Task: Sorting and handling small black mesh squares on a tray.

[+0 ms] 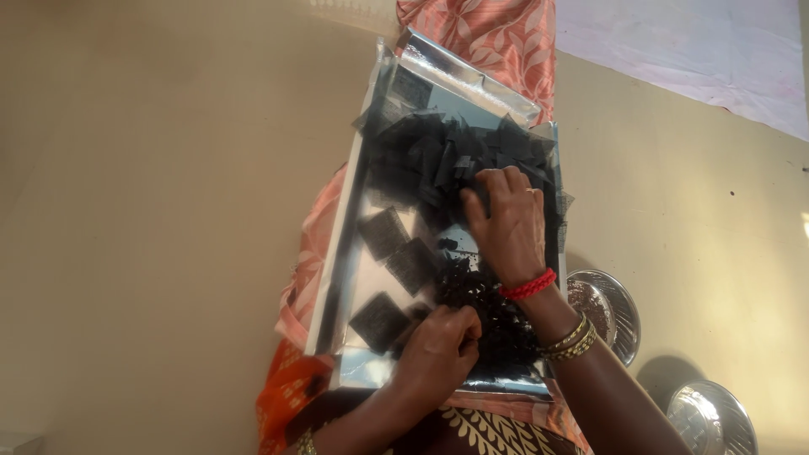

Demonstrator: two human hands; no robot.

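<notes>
A shiny rectangular metal tray (337, 278) lies on my lap. Its far end holds a heap of black mesh squares (438, 156). Three single mesh squares (383, 232) lie flat along the tray's left side. A pile of small dark bits (497, 316) sits at the near right. My right hand (506, 223) rests palm down on the edge of the mesh heap, fingers spread. It wears a red thread and gold bangles at the wrist. At the pile's near left edge, my left hand (438, 350) has its fingers pinched together on some of the dark bits.
Orange patterned cloth (480, 34) runs under and beyond the tray. Two round steel plates (619, 312) (712, 417) lie on the beige floor to the right. A pale sheet (699, 50) covers the floor at the far right.
</notes>
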